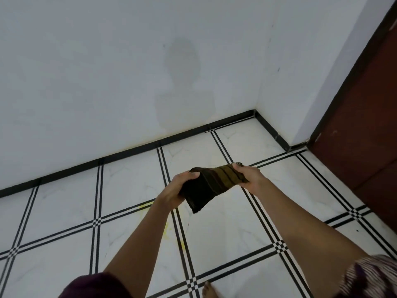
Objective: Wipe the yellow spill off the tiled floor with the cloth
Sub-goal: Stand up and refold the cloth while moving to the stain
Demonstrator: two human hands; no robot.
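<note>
Head view is showing the tiled floor (64, 208) carrying the yellow spill (166, 231) beneath the left forearm (139, 241). The left hand (178, 190) is gripping one end of the dark striped cloth (211, 183), while the right hand (249, 175) is pinching the other end, both holding it above the floor.

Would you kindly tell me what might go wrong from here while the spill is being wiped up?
1. The yellow spill lies in faint, scattered patches, so some could be missed.
2. A bare foot stands on the tiled floor near the spill and might step in it or slip.
3. The cloth, held bunched between the left hand and right hand, may smear rather than lift it.
</note>
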